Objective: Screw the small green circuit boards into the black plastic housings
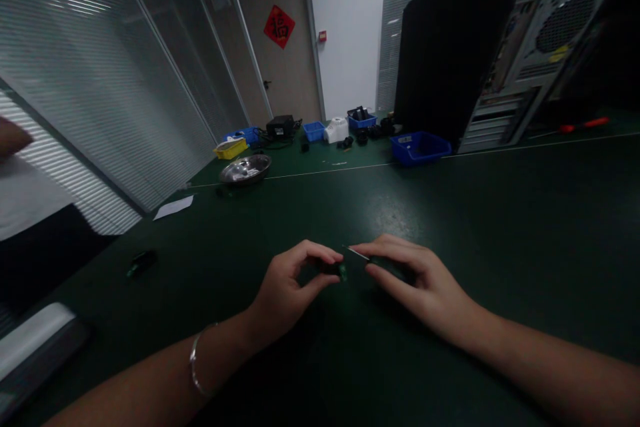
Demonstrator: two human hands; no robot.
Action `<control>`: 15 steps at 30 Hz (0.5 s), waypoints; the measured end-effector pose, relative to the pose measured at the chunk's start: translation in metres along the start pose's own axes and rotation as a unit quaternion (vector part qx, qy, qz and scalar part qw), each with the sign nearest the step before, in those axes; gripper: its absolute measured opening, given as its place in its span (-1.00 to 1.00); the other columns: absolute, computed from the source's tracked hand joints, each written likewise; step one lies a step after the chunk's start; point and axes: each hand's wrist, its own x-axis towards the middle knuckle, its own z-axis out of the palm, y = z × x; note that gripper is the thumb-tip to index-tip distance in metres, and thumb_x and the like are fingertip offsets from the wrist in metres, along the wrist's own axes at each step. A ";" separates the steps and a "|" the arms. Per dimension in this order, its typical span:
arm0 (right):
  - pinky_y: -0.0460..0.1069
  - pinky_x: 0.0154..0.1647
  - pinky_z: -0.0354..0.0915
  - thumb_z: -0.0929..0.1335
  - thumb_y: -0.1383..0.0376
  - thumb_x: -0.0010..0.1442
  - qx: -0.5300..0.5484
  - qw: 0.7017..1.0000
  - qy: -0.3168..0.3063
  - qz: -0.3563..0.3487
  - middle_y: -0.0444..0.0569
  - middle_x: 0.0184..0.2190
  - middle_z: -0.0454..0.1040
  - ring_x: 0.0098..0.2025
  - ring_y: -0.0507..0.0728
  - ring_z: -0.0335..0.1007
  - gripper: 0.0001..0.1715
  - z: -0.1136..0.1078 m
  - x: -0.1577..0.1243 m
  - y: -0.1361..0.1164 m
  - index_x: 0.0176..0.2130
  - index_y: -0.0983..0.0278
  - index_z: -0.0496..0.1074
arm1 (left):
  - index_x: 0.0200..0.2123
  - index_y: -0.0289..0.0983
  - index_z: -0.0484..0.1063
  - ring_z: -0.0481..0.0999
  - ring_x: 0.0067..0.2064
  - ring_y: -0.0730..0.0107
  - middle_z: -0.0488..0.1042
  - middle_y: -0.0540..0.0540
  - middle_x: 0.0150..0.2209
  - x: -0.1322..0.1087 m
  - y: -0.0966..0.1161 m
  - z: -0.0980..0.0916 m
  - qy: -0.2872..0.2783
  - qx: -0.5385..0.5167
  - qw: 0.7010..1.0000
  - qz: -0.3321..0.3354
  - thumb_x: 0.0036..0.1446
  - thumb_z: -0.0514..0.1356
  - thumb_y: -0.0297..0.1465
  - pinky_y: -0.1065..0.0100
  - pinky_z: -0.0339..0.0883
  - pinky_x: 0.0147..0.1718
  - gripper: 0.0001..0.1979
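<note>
Pinched between the thumb and fingers of my left hand (pixel 293 280) is a small dark part with a green end (pixel 343 271). Its exact kind is too dark to make out. My right hand (pixel 417 273) is closed around a screwdriver (pixel 359 254), whose thin metal shaft points left toward the part. The dark handle is mostly hidden under my fingers. A narrow gap separates the screwdriver tip from the part. Both hands are just above the green tabletop (pixel 310 360).
A dark green object (pixel 142 262) lies to the left. Farther back are a metal bowl (pixel 246 170), a yellow tray (pixel 231 149), a blue tray (pixel 420 149) and a computer case (pixel 450 53). A red-handled tool (pixel 584 125) lies at right. Another person's white clothing (pixel 30 197) shows at left.
</note>
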 end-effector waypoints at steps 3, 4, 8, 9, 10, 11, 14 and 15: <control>0.05 -0.16 0.33 0.28 0.24 0.29 -0.022 0.999 0.040 0.022 -0.01 -0.17 0.48 -0.13 0.18 0.41 -0.74 -0.002 0.001 0.002 -0.05 0.20 0.46 | -0.22 -0.29 0.45 0.49 -0.05 0.31 0.52 -0.14 -0.12 -0.001 0.001 -0.001 -0.049 0.069 0.995 0.061 0.10 0.24 -0.53 0.24 0.35 -0.02 -0.85; 0.05 -0.15 0.33 0.28 0.23 0.29 -0.028 0.998 0.048 0.027 -0.01 -0.16 0.48 -0.12 0.18 0.41 -0.75 -0.002 0.001 0.003 -0.06 0.20 0.45 | -0.21 -0.29 0.45 0.49 -0.04 0.31 0.52 -0.14 -0.11 -0.001 0.002 -0.001 -0.062 0.079 0.992 0.072 0.12 0.22 -0.54 0.25 0.35 -0.02 -0.85; 0.03 -0.14 0.34 0.26 0.24 0.30 -0.025 0.998 0.046 0.043 -0.04 -0.19 0.48 -0.15 0.15 0.42 -0.80 -0.002 0.002 0.001 -0.11 0.22 0.40 | -0.23 -0.28 0.45 0.46 -0.01 0.28 0.48 -0.15 -0.08 -0.001 0.002 0.000 -0.072 0.062 0.994 0.047 0.12 0.21 -0.55 0.22 0.33 0.01 -0.87; 0.03 -0.16 0.35 0.25 0.24 0.30 -0.026 0.998 0.042 0.049 -0.04 -0.21 0.47 -0.17 0.15 0.42 -0.81 -0.003 0.002 0.001 -0.13 0.23 0.38 | -0.24 -0.28 0.44 0.45 0.00 0.27 0.46 -0.15 -0.07 -0.001 0.001 0.000 -0.064 0.038 0.997 0.024 0.11 0.23 -0.54 0.20 0.33 0.02 -0.87; 0.04 -0.18 0.35 0.24 0.25 0.30 -0.028 0.997 0.038 0.055 -0.03 -0.23 0.47 -0.19 0.15 0.42 -0.82 -0.003 0.003 0.000 -0.14 0.24 0.36 | -0.25 -0.28 0.42 0.44 0.02 0.25 0.45 -0.15 -0.05 -0.001 -0.001 0.000 -0.055 0.003 0.999 -0.004 0.09 0.24 -0.54 0.19 0.32 0.03 -0.87; 0.04 -0.20 0.36 0.24 0.25 0.28 -0.033 0.997 0.035 0.059 -0.02 -0.24 0.46 -0.20 0.16 0.42 -0.84 -0.004 0.004 -0.001 -0.15 0.25 0.33 | -0.25 -0.28 0.40 0.44 0.04 0.24 0.44 -0.15 -0.04 0.000 -0.002 0.001 -0.045 -0.041 0.997 -0.036 0.09 0.24 -0.54 0.17 0.32 0.04 -0.86; 0.04 -0.23 0.36 0.27 0.31 0.23 -0.049 0.997 0.020 0.062 -0.01 -0.26 0.44 -0.23 0.16 0.41 -0.86 -0.008 0.008 -0.002 -0.16 0.26 0.27 | -0.27 -0.29 0.31 0.46 0.03 0.23 0.47 -0.17 -0.05 0.004 -0.007 0.001 -0.022 -0.168 0.978 -0.124 0.09 0.23 -0.55 0.13 0.32 0.06 -0.83; 0.03 -0.24 0.36 0.28 0.34 0.21 -0.053 0.997 0.006 0.064 -0.02 -0.26 0.44 -0.24 0.15 0.41 -0.85 -0.010 0.009 -0.003 -0.16 0.26 0.26 | -0.26 -0.29 0.28 0.49 0.01 0.23 0.48 -0.17 -0.07 0.006 -0.008 0.001 -0.015 -0.194 0.970 -0.144 0.09 0.24 -0.54 0.11 0.32 0.05 -0.82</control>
